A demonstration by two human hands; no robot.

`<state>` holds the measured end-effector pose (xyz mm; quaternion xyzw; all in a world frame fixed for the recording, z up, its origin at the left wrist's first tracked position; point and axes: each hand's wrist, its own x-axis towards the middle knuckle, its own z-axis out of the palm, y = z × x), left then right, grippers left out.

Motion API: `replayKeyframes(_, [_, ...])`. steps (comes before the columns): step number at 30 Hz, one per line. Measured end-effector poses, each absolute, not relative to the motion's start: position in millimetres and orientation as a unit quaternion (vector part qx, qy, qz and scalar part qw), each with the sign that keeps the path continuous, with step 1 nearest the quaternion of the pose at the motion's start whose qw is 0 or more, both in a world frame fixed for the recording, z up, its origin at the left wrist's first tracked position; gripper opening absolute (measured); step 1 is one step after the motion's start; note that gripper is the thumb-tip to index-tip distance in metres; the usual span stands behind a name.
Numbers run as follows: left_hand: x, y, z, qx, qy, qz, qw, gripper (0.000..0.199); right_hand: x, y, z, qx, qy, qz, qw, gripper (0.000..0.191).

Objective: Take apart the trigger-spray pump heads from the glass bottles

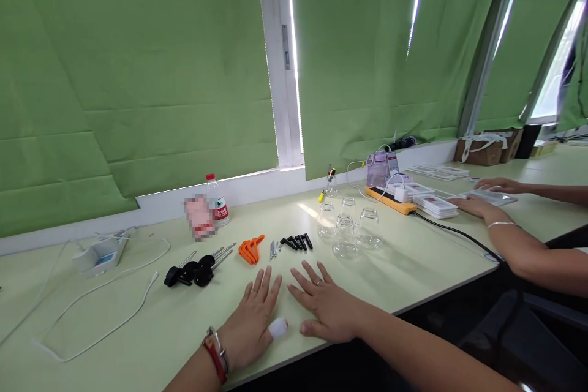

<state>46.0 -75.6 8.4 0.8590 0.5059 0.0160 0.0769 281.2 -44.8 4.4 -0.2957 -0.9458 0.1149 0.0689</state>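
Observation:
My left hand (pixel 255 318) lies palm down on the pale table, fingers spread, with a white wrap on its thumb. Beside it my right hand (pixel 324 306) rests flat too, a ring on one finger. Neither holds anything. Beyond the fingertips are orange plastic levers (pixel 250 250), small metal pins (pixel 274 249) and black angled plastic pieces (pixel 297 241). Several black round parts with thin metal tubes (pixel 199 268), looking like pump heads, lie left of the orange levers. Several clear glass jars (pixel 346 237) stand to the right, past my right hand.
A white cable (pixel 114 318) and a white power strip (pixel 103 254) lie at left. A water bottle (pixel 219 202) stands at the back beside a blurred pink item (pixel 199 216). An orange power strip (pixel 390 201) is at right, near another person's hands (pixel 478 205) and white stacked cases (pixel 435 206).

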Motion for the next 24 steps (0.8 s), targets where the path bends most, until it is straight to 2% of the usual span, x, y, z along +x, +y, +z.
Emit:
replayKeyframes(3, [47.9, -91.2, 1.5, 0.859, 0.505, -0.014, 0.078, 0.068, 285.1, -51.1, 0.2, -0.295, -0.943, 0.145, 0.059, 0.073])
replayKeyframes(8, [49.1, -92.4, -7.0, 0.858, 0.511, 0.004, 0.055, 0.064, 284.1, -49.9, -1.7, -0.303, -0.938, 0.155, 0.063, 0.072])
replayKeyframes(24, [69.1, -97.1, -1.4, 0.852, 0.522, -0.012, 0.044, 0.067, 284.3, -54.5, -0.7, -0.311, -0.935, 0.154, 0.080, 0.072])
